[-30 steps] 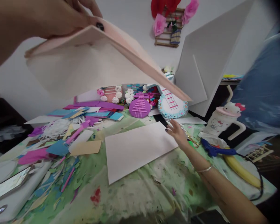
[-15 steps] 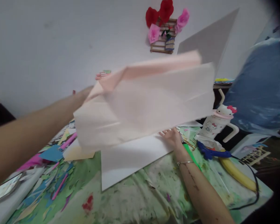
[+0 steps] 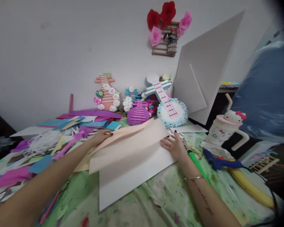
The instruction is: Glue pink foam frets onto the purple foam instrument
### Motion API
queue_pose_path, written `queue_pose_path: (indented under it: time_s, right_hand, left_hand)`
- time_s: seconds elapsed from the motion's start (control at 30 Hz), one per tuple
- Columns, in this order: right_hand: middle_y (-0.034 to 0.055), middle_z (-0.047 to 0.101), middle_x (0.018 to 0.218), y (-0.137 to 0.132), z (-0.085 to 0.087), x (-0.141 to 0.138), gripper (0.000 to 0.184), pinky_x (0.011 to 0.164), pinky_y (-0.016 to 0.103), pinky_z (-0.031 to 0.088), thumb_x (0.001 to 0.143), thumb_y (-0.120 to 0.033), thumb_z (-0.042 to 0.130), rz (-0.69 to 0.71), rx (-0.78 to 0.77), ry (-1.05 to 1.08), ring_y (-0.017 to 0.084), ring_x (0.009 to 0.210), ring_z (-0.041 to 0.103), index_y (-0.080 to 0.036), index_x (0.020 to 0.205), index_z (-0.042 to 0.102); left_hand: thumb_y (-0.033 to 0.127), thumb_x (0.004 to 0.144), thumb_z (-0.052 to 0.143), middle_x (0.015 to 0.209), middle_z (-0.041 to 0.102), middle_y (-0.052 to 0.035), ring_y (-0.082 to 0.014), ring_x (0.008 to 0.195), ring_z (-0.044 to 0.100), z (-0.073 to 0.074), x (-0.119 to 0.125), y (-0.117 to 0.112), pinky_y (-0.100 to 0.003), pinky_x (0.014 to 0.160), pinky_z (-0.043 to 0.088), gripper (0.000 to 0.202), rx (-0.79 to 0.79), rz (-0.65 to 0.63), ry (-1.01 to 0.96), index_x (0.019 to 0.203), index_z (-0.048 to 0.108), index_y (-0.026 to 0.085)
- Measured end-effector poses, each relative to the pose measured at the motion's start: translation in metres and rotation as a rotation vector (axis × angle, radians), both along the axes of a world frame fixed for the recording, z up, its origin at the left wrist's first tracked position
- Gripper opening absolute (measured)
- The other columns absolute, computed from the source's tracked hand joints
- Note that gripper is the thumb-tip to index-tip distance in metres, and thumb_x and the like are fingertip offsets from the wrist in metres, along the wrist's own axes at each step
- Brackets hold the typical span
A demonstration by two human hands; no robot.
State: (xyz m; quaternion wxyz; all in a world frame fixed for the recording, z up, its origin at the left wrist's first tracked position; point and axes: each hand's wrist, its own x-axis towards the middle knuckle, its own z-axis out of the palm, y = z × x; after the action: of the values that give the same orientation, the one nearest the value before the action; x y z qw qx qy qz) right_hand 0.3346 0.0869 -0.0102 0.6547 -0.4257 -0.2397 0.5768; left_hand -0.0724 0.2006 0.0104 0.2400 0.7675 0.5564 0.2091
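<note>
A pale peach sheet of paper (image 3: 132,137), folded over on itself, lies across a white board (image 3: 130,179) in front of me. My left hand (image 3: 103,136) is closed on the paper's far left edge, fingers pointing right. My right hand (image 3: 174,145) is open with its fingers apart, palm toward the paper's right end and over the board's right part. Whether its fingertips touch the paper I cannot tell. Scissors with gold handles (image 3: 196,152) and a green strip-like thing (image 3: 197,165) lie just right of that hand.
Coloured paper scraps (image 3: 44,164) cover the left side. Decorated lute-shaped crafts, including a purple one (image 3: 138,113), stand along the wall. At right are a blue glue gun (image 3: 220,159), a banana (image 3: 251,187), a lidded cup (image 3: 223,129) and a leaning white panel (image 3: 198,63).
The peach paper has come down from in front of my view onto the white board. My left hand has lowered with it; the right hand stays by the board, fingers spread.
</note>
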Motion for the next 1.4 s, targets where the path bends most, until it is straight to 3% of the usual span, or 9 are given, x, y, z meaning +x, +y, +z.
queue_pose_path:
  time_s: [0.17,0.37,0.47,0.6,0.67,0.77,0.93,1.13,1.4]
  right_hand:
    - [-0.0006,0.065,0.081,0.004,-0.011,-0.015,0.055,0.065,0.033,0.057,0.063,-0.029,0.072,-0.133,-0.037,-0.205,0.017,0.066,0.067,-0.027,0.106,0.039]
    - [-0.0112,0.054,0.057,0.001,-0.011,-0.015,0.074,0.055,0.026,0.053,0.06,-0.016,0.062,-0.285,-0.085,-0.642,0.014,0.053,0.06,-0.026,0.126,0.031]
    - [-0.012,0.051,0.048,-0.003,-0.008,-0.012,0.069,0.047,0.023,0.047,0.06,-0.014,0.06,-0.204,-0.166,-0.907,0.013,0.042,0.054,-0.021,0.125,0.039]
    - [-0.0099,0.05,0.039,-0.011,-0.007,-0.008,0.054,0.04,0.021,0.039,0.058,-0.007,0.062,0.054,-0.339,-1.179,0.012,0.034,0.049,-0.015,0.11,0.054]
    - [-0.0077,0.054,0.042,-0.014,-0.003,0.0,0.049,0.043,0.021,0.041,0.061,-0.007,0.064,0.127,-0.398,-1.288,0.012,0.037,0.052,-0.014,0.109,0.056]
    - [-0.0009,0.064,0.065,-0.009,0.012,0.018,0.033,0.058,0.027,0.05,0.078,-0.019,0.064,0.095,-0.455,-1.46,0.013,0.056,0.06,-0.013,0.109,0.057]
    - [0.0084,0.058,0.117,0.034,0.036,0.038,0.03,0.085,0.041,0.05,0.091,-0.034,0.053,-0.036,-0.484,-1.679,0.02,0.1,0.059,-0.017,0.115,0.056]
    - [0.0089,0.058,0.117,0.088,0.026,0.021,0.031,0.084,0.04,0.051,0.09,-0.032,0.056,0.074,-0.491,-1.761,0.02,0.1,0.059,-0.016,0.116,0.056]
    - [0.009,0.057,0.12,0.119,0.015,0.0,0.033,0.086,0.043,0.05,0.09,-0.034,0.055,0.086,-0.571,-1.729,0.021,0.103,0.058,-0.016,0.118,0.055]
  left_hand:
    - [0.057,0.077,0.053,0.073,0.061,0.0012,-0.0172,0.073,0.055,-0.011,0.001,-0.009,-0.026,0.066,0.042,0.043,-0.037,-0.131,0.002,0.078,0.064,0.016]
    - [0.062,0.071,0.051,0.061,0.054,0.0013,-0.016,0.065,0.048,-0.014,0.005,-0.001,-0.025,0.058,0.035,0.045,-0.026,-0.11,0.059,0.069,0.059,0.017]
    - [0.059,0.07,0.052,0.062,0.053,0.0007,-0.0162,0.066,0.047,-0.013,0.002,0.004,-0.024,0.059,0.034,0.042,-0.024,-0.109,0.084,0.067,0.058,0.018]
    - [0.056,0.068,0.054,0.062,0.051,0.001,-0.0149,0.062,0.046,-0.011,-0.002,0.001,-0.024,0.057,0.032,0.04,-0.071,-0.164,0.115,0.068,0.057,0.017]
    - [0.056,0.068,0.055,0.063,0.051,0.0012,-0.0145,0.061,0.046,-0.009,-0.002,-0.002,-0.024,0.055,0.031,0.04,-0.11,-0.206,0.125,0.071,0.057,0.016]
    - [0.053,0.067,0.056,0.066,0.054,0.0011,-0.015,0.062,0.049,-0.004,0.001,-0.005,-0.023,0.054,0.032,0.037,-0.16,-0.271,0.132,0.073,0.056,0.016]
    - [0.044,0.064,0.06,0.082,0.063,-0.0014,-0.0196,0.074,0.059,0.003,0.009,-0.01,-0.024,0.06,0.04,0.034,-0.247,-0.307,0.162,0.085,0.057,0.017]
    - [0.033,0.055,0.065,0.101,0.067,-0.0062,-0.0254,0.092,0.062,0.013,0.0,-0.036,-0.027,0.07,0.048,0.046,-0.323,-0.276,0.218,0.098,0.06,0.018]
    - [0.029,0.056,0.062,0.112,0.066,-0.0053,-0.0273,0.104,0.062,0.028,-0.053,-0.072,-0.029,0.081,0.049,0.056,-0.393,-0.157,0.279,0.112,0.06,0.022]
